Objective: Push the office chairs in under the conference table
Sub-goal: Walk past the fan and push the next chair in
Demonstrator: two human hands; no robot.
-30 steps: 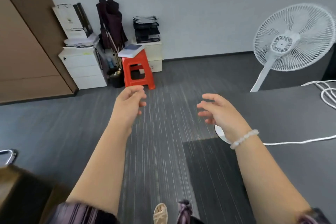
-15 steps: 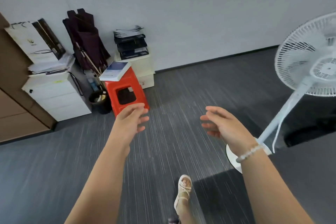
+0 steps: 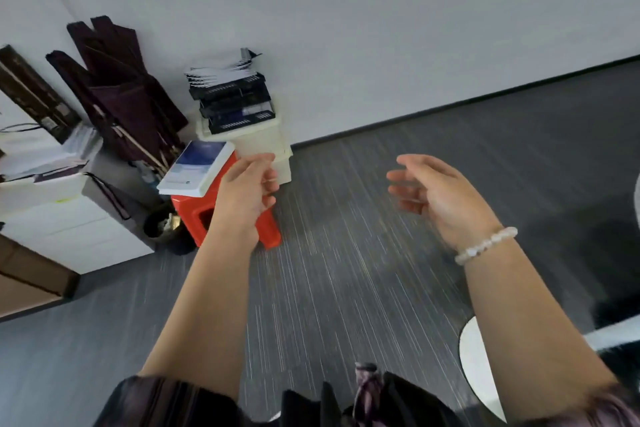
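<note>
Facing a corner of the room, away from any work. Out in front, left grip (image 3: pixel 246 198) raised over the red stool (image 3: pixel 270 234), fingers loosely curled, holding nothing. Level with it and well apart, right grip (image 3: pixel 443 198), fingers relaxed and spread wide, likewise empty; bead bracelet (image 3: pixel 485 244) on that wrist. Touching nothing with either.

No office chair anywhere in view, and no counter plainly in view either: only a dark blurred patch at the far right edge, too unclear to name. So cannot tell where the chairs stand, nor how many are tucked in or pulled out.

Ahead: grey striped carpet (image 3: pixel 346 288), a book (image 3: pixel 195 166) lying on the stool, a stack of black paper trays (image 3: pixel 235 100) on a pale cabinet, maroon bags (image 3: pixel 121 94) leaning in the corner, a white drawer unit (image 3: pixel 69 232) at the left. Round white base (image 3: pixel 479 367) on the floor at lower right, near the right forearm.

Nothing provable as done from here. Probably between chairs, or on the way to one, arms ready for a push. Left to do, as far as can be seen: find a chair, lay both grips on its back, roll it in under the counter, then check for others.
</note>
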